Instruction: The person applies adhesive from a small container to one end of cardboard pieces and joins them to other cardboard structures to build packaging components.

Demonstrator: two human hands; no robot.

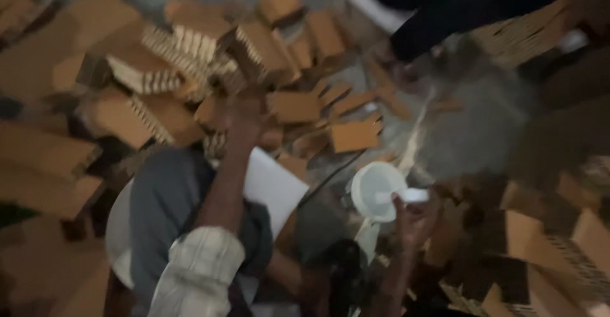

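The picture is blurred. My left hand [243, 118] reaches forward onto the heap of flat brown cardboard pieces [293, 106] on the floor, fingers down among them; whether it grips one I cannot tell. My right hand [413, 218] is lower right, closed on a small white piece [412, 195] held beside a round white bowl [375, 190]. A white sheet [273, 186] lies across my lap, next to my grey trouser leg [166, 209].
Stacks of folded brown cartons [171, 56] with striped edges cover the floor ahead and to the left. More cartons [559, 241] sit at the right. Another person in dark clothes [445, 5] is at the top right. Grey floor [470, 132] shows between.
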